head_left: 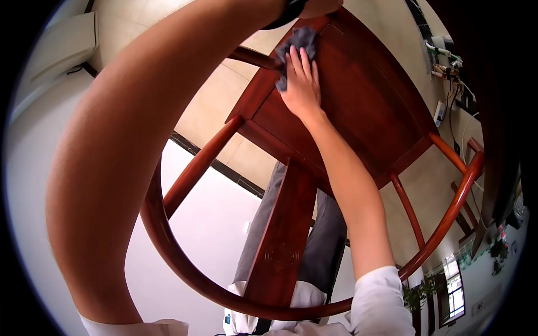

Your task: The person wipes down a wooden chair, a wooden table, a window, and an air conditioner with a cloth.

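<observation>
A dark grey cloth (302, 40) lies bunched on the seat (358, 89) of a red-brown wooden armchair, close to the seat's left edge. My right hand (303, 84) presses on the cloth with its fingers stretched over it; the thumb is hidden. At the top edge of the view is my left hand (322, 7), beyond the far end of the seat. Most of its fingers are cut off or hidden, and a black band (284, 14) circles that wrist. My left arm crosses the left side and covers part of the chair.
The chair's curved top rail (207, 283) and carved back slat (283, 235) stand between my body and the seat. Cables (448, 73) and small devices are at the right. Pale floor tiles (210, 98) surround the chair, and a white wall stands at left.
</observation>
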### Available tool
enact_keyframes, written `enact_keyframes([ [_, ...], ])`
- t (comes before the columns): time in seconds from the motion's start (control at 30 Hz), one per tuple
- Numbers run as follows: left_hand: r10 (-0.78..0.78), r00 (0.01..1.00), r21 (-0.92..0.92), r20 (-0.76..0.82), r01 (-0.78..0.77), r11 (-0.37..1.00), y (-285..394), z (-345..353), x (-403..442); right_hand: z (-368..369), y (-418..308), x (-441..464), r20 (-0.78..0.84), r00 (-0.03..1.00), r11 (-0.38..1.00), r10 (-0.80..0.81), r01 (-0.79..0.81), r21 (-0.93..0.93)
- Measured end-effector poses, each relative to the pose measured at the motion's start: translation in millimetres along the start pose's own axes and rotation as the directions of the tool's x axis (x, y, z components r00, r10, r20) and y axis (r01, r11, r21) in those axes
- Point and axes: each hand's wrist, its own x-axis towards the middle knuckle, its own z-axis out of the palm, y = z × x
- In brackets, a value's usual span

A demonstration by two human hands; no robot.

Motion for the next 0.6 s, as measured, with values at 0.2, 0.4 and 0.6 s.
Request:
enact_keyframes([
  [0.2,-0.022,1.0,-0.005,0.019,0.022,1.0,-2.0,-5.7,-5.3,14.3,-34.1,-66.3,0.27,0.951,0.955,-0.149,0.209,-0.21],
  [0.4,-0.009,1.0,-0.11,-0.027,0.006,0.994,-10.6,4.9,1.7,35.7,-42.7,-103.1,0.335,0.831,0.881,-0.445,0.474,-0.006],
  [0.6,-0.046,0.998,-0.08,0.045,0.05,0.996,6.1,-4.4,2.5,-93.1,107.6,-91.6,0.088,0.988,0.978,-0.124,0.137,-0.156],
])
